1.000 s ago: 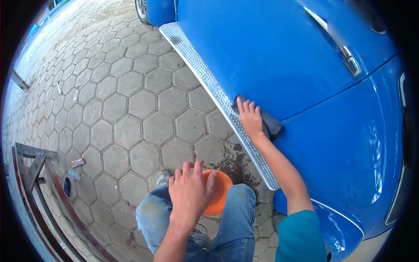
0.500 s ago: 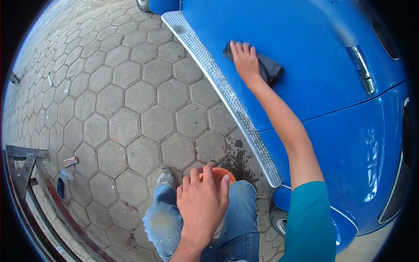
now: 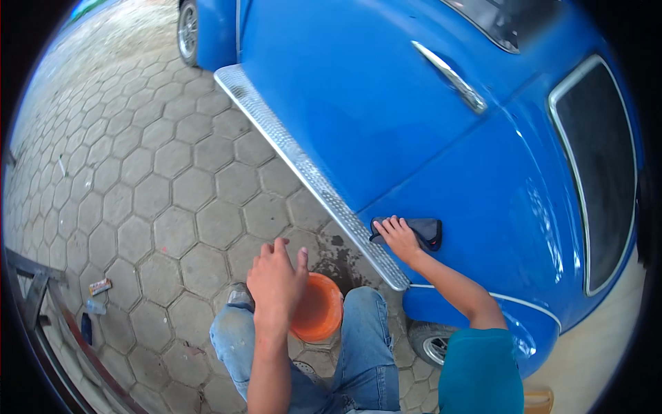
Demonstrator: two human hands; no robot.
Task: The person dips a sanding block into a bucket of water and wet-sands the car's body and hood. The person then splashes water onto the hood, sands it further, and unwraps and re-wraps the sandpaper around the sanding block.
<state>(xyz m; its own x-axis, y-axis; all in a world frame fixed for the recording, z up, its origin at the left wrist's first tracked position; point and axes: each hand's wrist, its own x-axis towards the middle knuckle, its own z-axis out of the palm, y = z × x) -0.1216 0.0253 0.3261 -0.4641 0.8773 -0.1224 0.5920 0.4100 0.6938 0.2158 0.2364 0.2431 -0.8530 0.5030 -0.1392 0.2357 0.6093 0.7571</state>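
Observation:
My right hand [image 3: 402,239] presses a folded dark grey cloth [image 3: 425,230] against the side of a blue car [image 3: 476,186], low on the panel behind the door seam. Its fingers lie over the cloth's left part. Below them runs the car's silver, dimpled running board [image 3: 303,162]. My left hand [image 3: 277,276] hangs empty with the fingers apart, beside and partly over an orange bucket [image 3: 332,319] of brownish liquid. That bucket sits on the ground between my knees, its left side partly hidden by the left hand and forearm.
Grey hexagonal pavers [image 3: 193,179] cover the ground, with a wet patch [image 3: 336,265] near the running board's rear end. At the left stands a metal frame [image 3: 41,283], near a small battery-like cylinder [image 3: 100,286] and a clear plastic piece [image 3: 96,307]. A car wheel [image 3: 433,346] is close by my right.
My right hand has carried the cloth back along the car, from the door to the panel behind its seam. The left hand has shifted left, uncovering more of the bucket. The view has shifted too.

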